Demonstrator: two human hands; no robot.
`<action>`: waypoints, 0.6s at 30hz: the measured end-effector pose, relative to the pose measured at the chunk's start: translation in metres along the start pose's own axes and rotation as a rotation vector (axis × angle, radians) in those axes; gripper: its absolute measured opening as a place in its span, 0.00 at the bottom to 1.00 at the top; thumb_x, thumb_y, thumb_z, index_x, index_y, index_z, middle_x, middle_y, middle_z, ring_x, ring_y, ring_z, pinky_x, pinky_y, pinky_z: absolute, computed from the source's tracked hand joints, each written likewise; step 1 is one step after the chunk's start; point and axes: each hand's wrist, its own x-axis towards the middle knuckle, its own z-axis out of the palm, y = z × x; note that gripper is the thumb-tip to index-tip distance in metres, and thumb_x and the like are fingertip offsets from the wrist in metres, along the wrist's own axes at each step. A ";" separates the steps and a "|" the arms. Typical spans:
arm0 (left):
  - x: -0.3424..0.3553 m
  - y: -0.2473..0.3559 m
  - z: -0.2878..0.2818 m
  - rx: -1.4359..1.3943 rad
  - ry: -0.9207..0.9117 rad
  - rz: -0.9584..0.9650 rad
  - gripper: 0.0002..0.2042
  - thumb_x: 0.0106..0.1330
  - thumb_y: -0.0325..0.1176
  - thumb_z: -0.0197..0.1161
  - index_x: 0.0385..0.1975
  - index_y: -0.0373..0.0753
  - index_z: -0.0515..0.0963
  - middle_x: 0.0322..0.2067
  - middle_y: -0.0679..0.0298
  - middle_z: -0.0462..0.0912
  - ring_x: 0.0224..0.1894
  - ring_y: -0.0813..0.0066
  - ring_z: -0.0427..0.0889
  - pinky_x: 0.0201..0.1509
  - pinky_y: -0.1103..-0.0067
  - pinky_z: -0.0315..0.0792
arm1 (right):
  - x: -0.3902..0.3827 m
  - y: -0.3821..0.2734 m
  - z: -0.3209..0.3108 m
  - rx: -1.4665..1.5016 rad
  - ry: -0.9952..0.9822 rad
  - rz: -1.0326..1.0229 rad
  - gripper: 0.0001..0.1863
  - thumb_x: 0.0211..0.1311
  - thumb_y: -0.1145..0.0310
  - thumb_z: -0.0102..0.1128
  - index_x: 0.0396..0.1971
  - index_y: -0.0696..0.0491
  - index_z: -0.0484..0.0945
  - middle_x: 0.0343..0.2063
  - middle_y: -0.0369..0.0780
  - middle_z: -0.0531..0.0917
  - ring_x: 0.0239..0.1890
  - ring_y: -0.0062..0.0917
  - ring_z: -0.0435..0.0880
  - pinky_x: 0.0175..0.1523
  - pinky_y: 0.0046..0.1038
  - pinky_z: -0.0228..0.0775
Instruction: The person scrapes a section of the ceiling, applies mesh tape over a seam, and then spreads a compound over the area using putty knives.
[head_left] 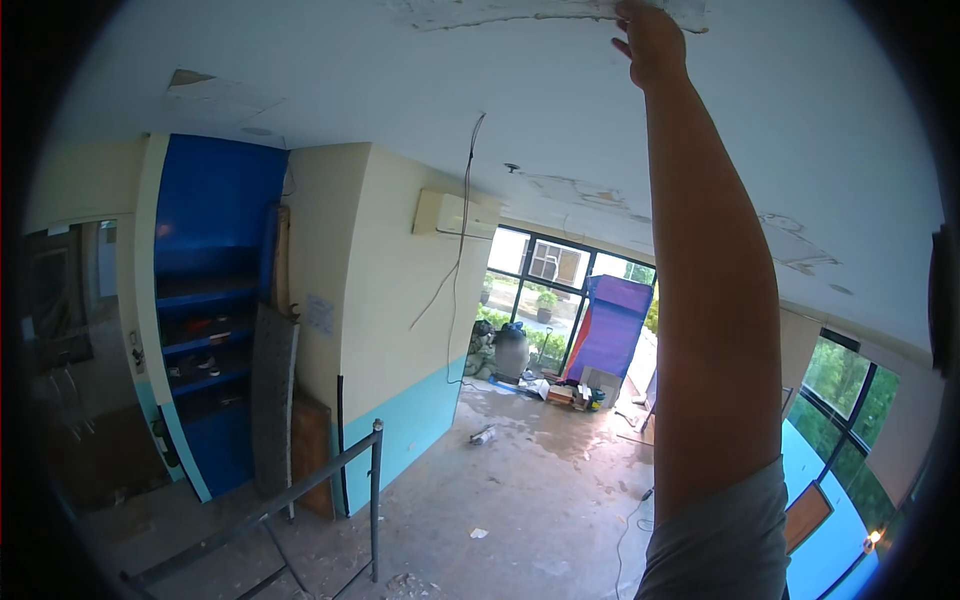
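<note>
The right hand [655, 48] is at the ceiling [570, 110]; shelves [205, 293] stand left, a railing [376, 490] near left, windows [548, 265] far.

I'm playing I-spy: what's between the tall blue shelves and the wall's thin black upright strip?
In the head view: a long grey board by the blue shelves, then a brown wooden board beside the black strip.
</note>
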 end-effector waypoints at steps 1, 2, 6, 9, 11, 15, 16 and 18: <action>0.006 0.002 -0.003 -0.310 -0.064 -0.192 0.08 0.61 0.36 0.59 0.38 0.45 0.77 0.23 0.59 0.78 0.21 0.63 0.75 0.27 0.66 0.72 | 0.005 0.004 -0.004 -0.009 0.040 -0.063 0.16 0.59 0.61 0.59 0.41 0.56 0.79 0.31 0.37 0.83 0.34 0.29 0.80 0.40 0.32 0.71; 0.005 0.002 -0.006 -0.396 -0.073 -0.267 0.08 0.61 0.36 0.59 0.38 0.45 0.77 0.23 0.59 0.78 0.21 0.63 0.75 0.27 0.66 0.72 | -0.005 0.001 0.002 -0.001 0.034 -0.058 0.16 0.59 0.61 0.59 0.41 0.56 0.79 0.31 0.37 0.83 0.34 0.29 0.80 0.40 0.32 0.71; 0.005 0.006 -0.016 -0.442 -0.074 -0.316 0.08 0.61 0.36 0.59 0.38 0.45 0.78 0.23 0.59 0.78 0.22 0.63 0.76 0.28 0.66 0.72 | -0.017 -0.002 0.008 -0.093 -0.048 -0.039 0.20 0.57 0.66 0.58 0.46 0.62 0.73 0.44 0.42 0.76 0.48 0.28 0.76 0.52 0.32 0.74; 0.005 0.008 -0.023 -0.435 -0.075 -0.323 0.08 0.61 0.36 0.59 0.38 0.45 0.78 0.24 0.59 0.79 0.22 0.63 0.76 0.28 0.66 0.72 | -0.009 -0.005 -0.001 -0.071 -0.043 -0.059 0.20 0.56 0.65 0.58 0.46 0.62 0.73 0.42 0.41 0.77 0.47 0.28 0.77 0.51 0.32 0.74; 0.001 0.009 -0.025 -0.436 -0.070 -0.330 0.08 0.61 0.36 0.59 0.38 0.45 0.78 0.24 0.59 0.79 0.22 0.63 0.76 0.28 0.66 0.72 | -0.016 -0.009 0.004 -0.086 0.050 -0.085 0.21 0.57 0.63 0.58 0.47 0.61 0.73 0.43 0.39 0.78 0.49 0.28 0.77 0.53 0.32 0.73; -0.005 0.010 -0.032 -0.421 -0.053 -0.329 0.08 0.61 0.37 0.59 0.38 0.45 0.78 0.24 0.58 0.79 0.23 0.63 0.76 0.29 0.66 0.73 | -0.017 -0.009 -0.002 -0.101 -0.162 -0.020 0.19 0.58 0.62 0.58 0.46 0.56 0.75 0.42 0.37 0.79 0.49 0.26 0.75 0.55 0.32 0.71; -0.003 0.011 -0.034 -0.418 -0.051 -0.322 0.08 0.61 0.37 0.59 0.38 0.45 0.78 0.24 0.58 0.79 0.23 0.63 0.76 0.29 0.66 0.73 | -0.010 -0.013 -0.008 -0.092 -0.160 -0.025 0.19 0.58 0.62 0.58 0.46 0.56 0.75 0.42 0.37 0.79 0.49 0.26 0.75 0.55 0.32 0.71; -0.010 0.009 -0.035 -0.419 -0.042 -0.327 0.09 0.61 0.37 0.59 0.38 0.45 0.78 0.24 0.58 0.79 0.23 0.63 0.76 0.29 0.66 0.73 | 0.000 -0.017 -0.010 -0.151 -0.021 0.001 0.19 0.58 0.61 0.59 0.47 0.55 0.75 0.43 0.37 0.79 0.50 0.26 0.75 0.55 0.32 0.71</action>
